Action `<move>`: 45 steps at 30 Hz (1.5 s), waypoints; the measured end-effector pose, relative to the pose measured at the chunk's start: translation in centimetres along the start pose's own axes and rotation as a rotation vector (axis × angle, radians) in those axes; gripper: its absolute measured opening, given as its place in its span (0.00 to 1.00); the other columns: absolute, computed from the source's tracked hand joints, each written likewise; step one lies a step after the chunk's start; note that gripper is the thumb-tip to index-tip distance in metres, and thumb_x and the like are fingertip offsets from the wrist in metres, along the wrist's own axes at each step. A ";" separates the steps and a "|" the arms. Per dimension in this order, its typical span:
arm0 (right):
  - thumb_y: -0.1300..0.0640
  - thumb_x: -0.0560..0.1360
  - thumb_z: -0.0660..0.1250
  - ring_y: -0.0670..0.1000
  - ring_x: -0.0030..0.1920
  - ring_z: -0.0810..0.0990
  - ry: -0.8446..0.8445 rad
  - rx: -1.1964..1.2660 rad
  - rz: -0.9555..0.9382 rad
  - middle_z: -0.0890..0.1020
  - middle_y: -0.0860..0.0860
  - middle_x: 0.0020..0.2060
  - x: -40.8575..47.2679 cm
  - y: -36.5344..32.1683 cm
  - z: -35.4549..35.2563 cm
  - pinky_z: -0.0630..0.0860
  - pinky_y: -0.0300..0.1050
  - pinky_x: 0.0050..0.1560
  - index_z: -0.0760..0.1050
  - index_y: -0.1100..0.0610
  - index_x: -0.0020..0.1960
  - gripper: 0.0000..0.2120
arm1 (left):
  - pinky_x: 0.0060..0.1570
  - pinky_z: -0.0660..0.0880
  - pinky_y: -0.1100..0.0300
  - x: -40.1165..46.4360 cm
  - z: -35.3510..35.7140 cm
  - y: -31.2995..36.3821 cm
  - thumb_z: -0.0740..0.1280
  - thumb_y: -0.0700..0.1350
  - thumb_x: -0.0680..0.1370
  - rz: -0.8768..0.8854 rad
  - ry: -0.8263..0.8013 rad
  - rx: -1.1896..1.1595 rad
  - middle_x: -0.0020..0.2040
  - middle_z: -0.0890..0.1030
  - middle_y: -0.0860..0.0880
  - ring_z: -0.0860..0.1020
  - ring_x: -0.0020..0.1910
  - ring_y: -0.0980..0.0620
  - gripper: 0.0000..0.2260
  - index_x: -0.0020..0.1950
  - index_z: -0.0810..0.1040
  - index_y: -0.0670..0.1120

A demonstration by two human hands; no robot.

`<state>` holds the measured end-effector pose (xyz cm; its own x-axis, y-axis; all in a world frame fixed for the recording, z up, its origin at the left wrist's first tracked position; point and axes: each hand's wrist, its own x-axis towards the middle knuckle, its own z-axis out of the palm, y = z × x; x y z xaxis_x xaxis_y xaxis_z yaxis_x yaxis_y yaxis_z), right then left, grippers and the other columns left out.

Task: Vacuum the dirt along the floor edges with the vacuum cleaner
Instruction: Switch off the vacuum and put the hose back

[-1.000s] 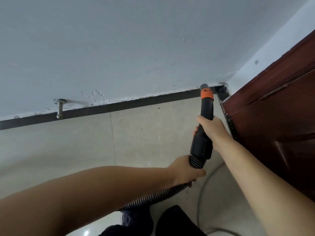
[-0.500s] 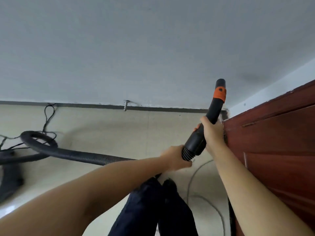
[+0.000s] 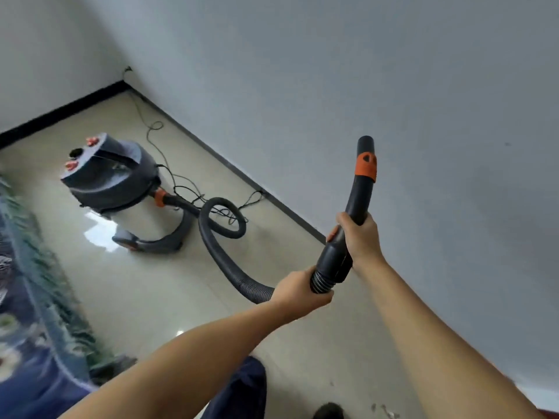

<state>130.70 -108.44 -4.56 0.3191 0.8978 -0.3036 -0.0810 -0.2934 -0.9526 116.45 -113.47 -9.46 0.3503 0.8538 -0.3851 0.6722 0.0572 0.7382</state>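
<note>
While both our forearms reach out from the bottom of the view, our dark trouser leg [image 3: 239, 388] and the toe of a shoe [image 3: 328, 412] show nearest, over the pale tiled floor [image 3: 145, 297], with a few light specks of dirt [image 3: 384, 410] just beside the shoe. A little further out our left hand [image 3: 298, 290] curls round the ribbed black hose [image 3: 230, 267] right where it joins the handle, fingers wrapped under it. Just beyond, our right hand [image 3: 360, 237] grips the curved black handle tube [image 3: 358, 192], fingers closed around its middle. The tube rises from that grip, tilted upward, with an orange collar [image 3: 366, 167] near its open end, which is off the floor and seen against the grey wall [image 3: 393, 86]. From our left hand the hose sweeps down and left, makes one loop on the floor, and meets the vacuum cleaner [image 3: 112, 179] at an orange coupling [image 3: 159, 197]. The vacuum cleaner stands well apart from us on the tiles, its dark lid carrying two orange knobs. A thin black cable [image 3: 169, 176] tangles beside the loop and trails toward the far corner. A dark baseboard [image 3: 230, 167] runs along the wall's foot. At the left edge lies a blue and green patterned rug [image 3: 27, 297], blurred.
</note>
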 end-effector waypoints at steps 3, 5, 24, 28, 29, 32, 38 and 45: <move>0.58 0.72 0.68 0.57 0.33 0.79 -0.153 -0.037 -0.081 0.77 0.59 0.34 -0.2 -2.7 9.5 0.79 0.51 0.40 0.70 0.53 0.47 0.08 | 0.40 0.78 0.54 -1.8 -6.6 -3.7 0.68 0.54 0.68 -0.042 0.175 -0.114 0.40 0.81 0.54 0.81 0.40 0.51 0.15 0.54 0.74 0.56; 0.59 0.72 0.68 0.54 0.30 0.79 -0.249 -0.048 -0.108 0.78 0.57 0.32 -0.5 -3.9 16.1 0.79 0.48 0.36 0.70 0.53 0.49 0.08 | 0.41 0.79 0.54 -2.9 -11.0 -6.8 0.68 0.54 0.67 -0.072 0.278 -0.181 0.40 0.80 0.55 0.80 0.40 0.53 0.16 0.54 0.74 0.56; 0.62 0.73 0.66 0.51 0.27 0.77 -0.488 0.037 -0.206 0.77 0.52 0.27 3.3 -13.8 50.6 0.79 0.46 0.35 0.70 0.58 0.53 0.09 | 0.47 0.79 0.48 -1.2 -40.5 -20.0 0.71 0.51 0.67 -0.043 0.668 -0.462 0.41 0.82 0.52 0.81 0.42 0.54 0.15 0.52 0.75 0.53; 0.62 0.74 0.65 0.50 0.25 0.77 -0.503 0.004 -0.246 0.77 0.52 0.26 8.4 -15.5 54.7 0.79 0.42 0.31 0.70 0.58 0.53 0.09 | 0.48 0.79 0.48 3.9 -44.9 -21.0 0.72 0.51 0.67 -0.035 0.673 -0.467 0.43 0.82 0.52 0.81 0.44 0.52 0.17 0.54 0.75 0.52; 0.62 0.74 0.66 0.50 0.26 0.77 -0.520 -0.008 -0.236 0.77 0.52 0.26 9.9 -15.7 55.8 0.79 0.42 0.32 0.70 0.58 0.54 0.09 | 0.49 0.79 0.48 5.2 -45.9 -21.3 0.72 0.52 0.67 -0.039 0.671 -0.469 0.44 0.82 0.51 0.81 0.45 0.52 0.17 0.54 0.76 0.52; 0.61 0.74 0.65 0.50 0.27 0.77 -0.601 -0.050 -0.160 0.76 0.52 0.26 14.3 -16.1 59.7 0.79 0.46 0.36 0.70 0.58 0.54 0.09 | 0.49 0.79 0.49 8.7 -48.7 -22.6 0.72 0.51 0.67 -0.074 0.684 -0.487 0.44 0.83 0.51 0.81 0.45 0.51 0.15 0.52 0.77 0.52; 0.62 0.73 0.65 0.49 0.25 0.76 -0.749 -0.123 -0.037 0.76 0.50 0.24 18.3 -15.3 69.6 0.79 0.48 0.36 0.70 0.58 0.52 0.08 | 0.49 0.79 0.57 11.6 -53.5 -27.5 0.74 0.53 0.67 -0.177 0.810 -0.626 0.46 0.83 0.54 0.80 0.46 0.58 0.18 0.55 0.76 0.54; 0.63 0.73 0.65 0.51 0.26 0.77 -0.738 -0.122 0.028 0.76 0.53 0.26 21.3 -13.3 81.1 0.78 0.47 0.35 0.69 0.60 0.50 0.07 | 0.48 0.79 0.55 13.7 -60.3 -34.7 0.71 0.57 0.66 -0.229 0.926 -0.643 0.44 0.81 0.57 0.79 0.44 0.60 0.20 0.55 0.74 0.55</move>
<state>62.01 -58.74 -0.07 -0.4012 0.8640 -0.3041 0.0391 -0.3155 -0.9481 58.60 -72.58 -6.92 -0.5301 0.8267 -0.1885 0.1082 0.2864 0.9520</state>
